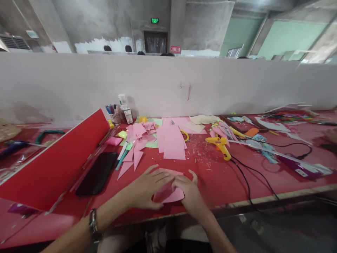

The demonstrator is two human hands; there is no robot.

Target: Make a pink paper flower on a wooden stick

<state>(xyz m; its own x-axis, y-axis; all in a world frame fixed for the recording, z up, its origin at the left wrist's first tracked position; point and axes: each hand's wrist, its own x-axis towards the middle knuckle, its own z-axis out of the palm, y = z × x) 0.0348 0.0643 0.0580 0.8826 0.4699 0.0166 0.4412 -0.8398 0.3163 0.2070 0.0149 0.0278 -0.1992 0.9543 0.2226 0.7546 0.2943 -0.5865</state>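
A sheet of pink paper (173, 197) lies near the table's front edge, partly covered by both my hands and bent or folded, its exact shape hidden. My left hand (146, 188) rests across the left part of the sheet, fingers stretched out and thumb apart. Over the sheet's right side, my right hand (188, 191) is closed with curled fingers on the paper, one finger sticking up. Just beyond them lies a stack of pink paper sheets (172, 144). Cut pink paper pieces (138, 135) are piled to its left.
A black phone (97, 174) and a tilted red board (60, 161) stand left of my hands. To the right, a yellow glue gun (219, 144) trails black cords. A pen cup (114, 114) sits by the white partition (158, 84). Scraps dot the red table (210, 182).
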